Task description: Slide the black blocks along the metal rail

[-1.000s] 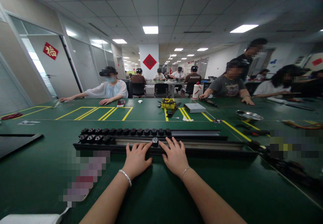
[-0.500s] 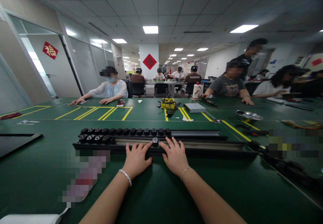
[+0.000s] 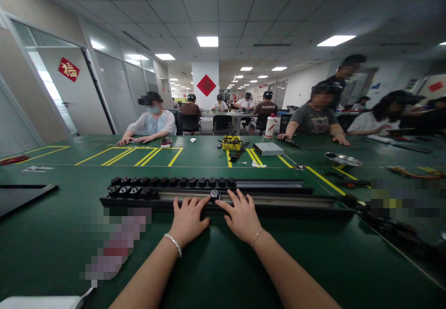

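Moved: right hand [image 3: 240,216] has edged slightly left since a second ago, its forefinger nearer the small black slider [image 3: 214,194]; left hand [image 3: 188,220] has hardly stirred
Hands: both open, fingers spread, gripping nothing, fingertips resting on the front rail [image 3: 285,203]
Slider: on that rail, between the two forefingers
Care: it likely wants even pressure from both sides, with the palms keeping the rail from skidding
Behind: back rail [image 3: 272,184], touching the front one, carries a row of sliders [image 3: 174,181]
Desk: green desk [image 3: 223,262] under everything
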Demonstrator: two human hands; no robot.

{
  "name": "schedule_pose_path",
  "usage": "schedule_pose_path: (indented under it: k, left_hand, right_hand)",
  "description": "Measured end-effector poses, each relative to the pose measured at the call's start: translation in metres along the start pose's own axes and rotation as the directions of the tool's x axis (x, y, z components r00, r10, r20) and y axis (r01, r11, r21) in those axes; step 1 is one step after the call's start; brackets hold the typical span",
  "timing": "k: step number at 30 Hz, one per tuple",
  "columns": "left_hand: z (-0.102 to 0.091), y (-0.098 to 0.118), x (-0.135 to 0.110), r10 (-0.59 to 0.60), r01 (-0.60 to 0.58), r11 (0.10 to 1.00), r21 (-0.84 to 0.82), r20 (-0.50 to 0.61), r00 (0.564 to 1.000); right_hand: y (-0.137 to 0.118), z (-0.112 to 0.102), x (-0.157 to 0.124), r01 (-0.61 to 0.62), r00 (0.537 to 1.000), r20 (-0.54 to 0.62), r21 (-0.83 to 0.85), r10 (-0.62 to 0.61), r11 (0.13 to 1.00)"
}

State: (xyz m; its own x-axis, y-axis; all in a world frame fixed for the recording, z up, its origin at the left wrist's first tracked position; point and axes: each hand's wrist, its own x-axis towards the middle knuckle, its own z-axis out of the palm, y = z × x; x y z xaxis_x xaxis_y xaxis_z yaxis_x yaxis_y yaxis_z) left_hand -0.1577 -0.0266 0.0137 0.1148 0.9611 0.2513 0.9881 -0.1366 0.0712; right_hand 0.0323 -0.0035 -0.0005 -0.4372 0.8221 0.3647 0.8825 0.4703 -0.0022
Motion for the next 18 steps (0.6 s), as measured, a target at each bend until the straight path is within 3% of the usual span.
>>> schedule_pose_path:
  k: [18]
  left_hand:
    - [-0.004, 0.003, 0.0002, -0.016, 0.015, 1.0, 0.027, 0.036, 0.999]
  right_hand:
    - [-0.0009, -0.0003, 0.0002, 0.001, 1.0, 0.009, -0.026, -0.001, 1.0]
